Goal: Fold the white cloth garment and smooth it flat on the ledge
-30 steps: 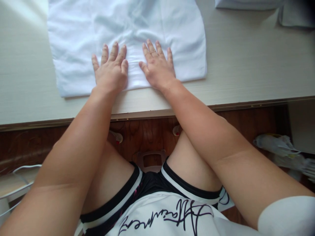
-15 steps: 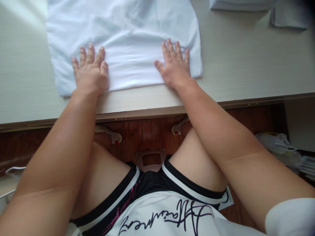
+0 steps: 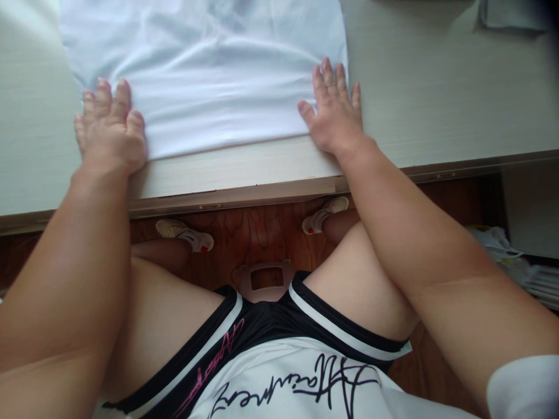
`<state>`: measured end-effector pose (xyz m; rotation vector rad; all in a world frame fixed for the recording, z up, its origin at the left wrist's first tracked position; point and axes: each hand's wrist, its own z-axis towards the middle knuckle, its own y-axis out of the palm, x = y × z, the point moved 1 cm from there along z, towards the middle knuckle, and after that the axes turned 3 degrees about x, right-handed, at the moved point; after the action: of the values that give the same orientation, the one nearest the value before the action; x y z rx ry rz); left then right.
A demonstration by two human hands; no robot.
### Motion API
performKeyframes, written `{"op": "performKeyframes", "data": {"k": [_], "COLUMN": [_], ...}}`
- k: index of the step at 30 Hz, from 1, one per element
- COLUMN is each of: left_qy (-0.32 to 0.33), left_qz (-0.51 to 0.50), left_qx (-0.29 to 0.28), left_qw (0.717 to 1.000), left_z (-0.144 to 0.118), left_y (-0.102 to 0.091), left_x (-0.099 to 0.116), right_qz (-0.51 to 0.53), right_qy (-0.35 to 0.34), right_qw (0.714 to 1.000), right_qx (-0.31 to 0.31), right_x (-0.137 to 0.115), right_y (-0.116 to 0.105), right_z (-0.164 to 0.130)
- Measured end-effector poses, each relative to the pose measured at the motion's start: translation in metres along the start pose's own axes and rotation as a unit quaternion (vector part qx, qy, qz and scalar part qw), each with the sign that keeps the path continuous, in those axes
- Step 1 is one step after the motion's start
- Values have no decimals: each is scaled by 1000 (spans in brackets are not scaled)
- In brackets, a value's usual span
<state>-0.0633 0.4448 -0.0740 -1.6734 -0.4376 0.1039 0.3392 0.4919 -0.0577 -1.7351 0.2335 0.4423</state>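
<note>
A white garment (image 3: 209,87) lies flat on the pale table (image 3: 437,105), its near hem parallel to the table's front edge. My left hand (image 3: 109,128) presses palm-down on the garment's near left corner, fingers together. My right hand (image 3: 334,110) rests flat on the near right corner, its fingers spread and partly over the cloth's right edge. Neither hand grips the cloth. The garment's far part runs out of view at the top.
Folded pale cloth (image 3: 510,17) lies at the table's far right. The table's front edge (image 3: 262,195) runs across the middle. Below are a wooden floor, my feet in white shoes (image 3: 186,233), and papers or bags (image 3: 519,262) at the right.
Both hands slid apart along the garment's near hem, from side by side at the middle out to its left and right corners. The cloth looks smoother.
</note>
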Motion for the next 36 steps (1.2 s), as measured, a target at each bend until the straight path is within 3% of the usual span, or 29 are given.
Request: {"op": "performKeyframes", "data": {"k": [4, 11, 20, 25, 31, 36], "left_qy": [-1, 16, 38, 27, 23, 26], "left_qz": [20, 49, -58, -63, -73, -75], "left_qx": [-8, -15, 6, 10, 39, 64], "left_qw": [1000, 999, 998, 998, 996, 995], "left_z": [-2, -3, -13, -15, -17, -20], "left_y": [2, 3, -3, -8, -18, -31], "left_x": [-9, -17, -13, -12, 6, 42], "right_qz": [-52, -56, -85, -121, -128, -116], "right_qy": [-10, -16, -21, -12, 8, -18], "right_qw": [999, 998, 996, 990, 984, 978], "right_qx": [8, -8, -7, 64, 122, 171], "right_x": [2, 8, 15, 3, -6, -30], "right_y": [0, 1, -1, -7, -12, -17], "right_z": [-2, -10, -9, -12, -3, 5]}}
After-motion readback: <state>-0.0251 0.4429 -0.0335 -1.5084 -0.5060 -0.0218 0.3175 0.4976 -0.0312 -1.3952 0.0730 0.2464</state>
